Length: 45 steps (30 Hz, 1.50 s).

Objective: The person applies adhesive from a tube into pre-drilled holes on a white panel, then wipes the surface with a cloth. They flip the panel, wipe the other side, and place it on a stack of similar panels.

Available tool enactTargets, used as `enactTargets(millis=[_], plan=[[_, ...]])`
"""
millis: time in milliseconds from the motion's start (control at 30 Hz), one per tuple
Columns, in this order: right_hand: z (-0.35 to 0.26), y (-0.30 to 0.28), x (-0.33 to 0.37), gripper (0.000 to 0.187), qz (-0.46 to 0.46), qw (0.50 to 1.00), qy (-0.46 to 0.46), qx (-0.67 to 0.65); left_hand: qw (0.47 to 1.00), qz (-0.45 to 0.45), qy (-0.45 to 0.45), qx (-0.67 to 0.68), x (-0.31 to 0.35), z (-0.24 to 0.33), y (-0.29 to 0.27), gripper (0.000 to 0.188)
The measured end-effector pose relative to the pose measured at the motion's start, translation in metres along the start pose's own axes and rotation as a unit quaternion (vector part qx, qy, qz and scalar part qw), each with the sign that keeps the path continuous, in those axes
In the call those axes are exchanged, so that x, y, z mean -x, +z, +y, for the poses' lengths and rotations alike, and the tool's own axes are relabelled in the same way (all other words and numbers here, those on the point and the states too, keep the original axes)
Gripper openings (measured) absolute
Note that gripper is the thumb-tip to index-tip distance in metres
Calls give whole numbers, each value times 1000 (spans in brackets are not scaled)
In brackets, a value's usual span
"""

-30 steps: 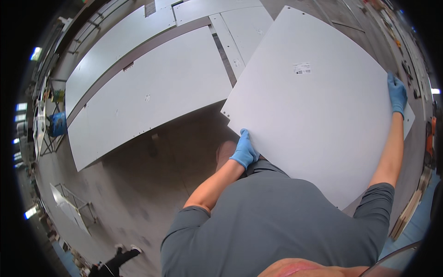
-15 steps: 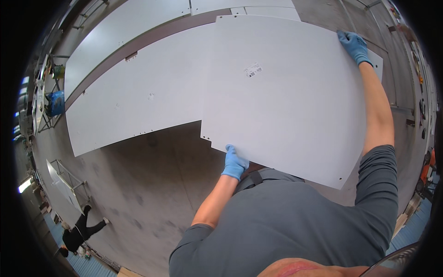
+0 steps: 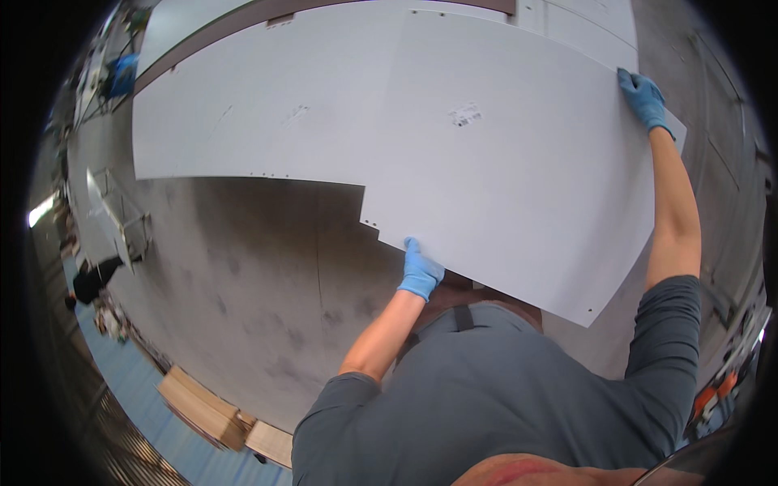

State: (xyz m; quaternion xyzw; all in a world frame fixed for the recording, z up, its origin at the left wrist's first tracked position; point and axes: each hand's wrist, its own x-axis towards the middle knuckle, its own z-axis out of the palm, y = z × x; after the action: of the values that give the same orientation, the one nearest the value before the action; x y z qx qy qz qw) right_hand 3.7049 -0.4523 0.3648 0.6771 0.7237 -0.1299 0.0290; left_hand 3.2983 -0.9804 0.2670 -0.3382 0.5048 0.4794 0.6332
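A large light grey panel point(image 3: 519, 178) with small holes near its corners spreads in front of me, tilted slightly. My left hand point(image 3: 421, 271), in a blue glove, is closed on its near edge, with the thumb on top. At the far right edge my right hand point(image 3: 645, 99), gloved in blue too, is closed around the rim, its fingers partly hidden. A white printed label point(image 3: 465, 115) sticks to the panel's face. To the left, a second light grey panel point(image 3: 259, 142) meets or runs under the first; the join is hard to make out.
Beyond a dark brown strip lies another pale panel point(image 3: 190, 28) at the far left. A rack with a leaning sheet point(image 3: 109, 211) stands on the concrete floor point(image 3: 267, 324), near a person point(image 3: 96, 282) in dark clothes. Stacked boards point(image 3: 203, 401) lie at the lower left.
My view has turned, so the surroundings have shifted and the stacked boards have come into sight. Both hands keep their grip; the held panel sits slightly further right in view.
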Motion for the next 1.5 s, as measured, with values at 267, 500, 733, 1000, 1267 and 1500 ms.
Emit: enactTargets(millis=[267,500,733,1000,1267,1500], plan=[[-19,34,-54,66,-34,999,7,19,997,35,33,60,-12,-2,30,73],[-13,42,-68,68,-46,998,29,8,997,14,67,47,-26,-13,37,74],[9,22,-55,67,-70,996,52,-17,995,69,62,26,13,-9,72,75],[39,12,-8,70,-18,985,139,-99,980,14,192,-42,18,92,116,66],[69,41,96,63,-26,925,275,-262,914,-17,326,-241,-2,279,231,61],[43,71,241,58,27,868,277,-411,852,-104,349,-376,25,344,361,67]])
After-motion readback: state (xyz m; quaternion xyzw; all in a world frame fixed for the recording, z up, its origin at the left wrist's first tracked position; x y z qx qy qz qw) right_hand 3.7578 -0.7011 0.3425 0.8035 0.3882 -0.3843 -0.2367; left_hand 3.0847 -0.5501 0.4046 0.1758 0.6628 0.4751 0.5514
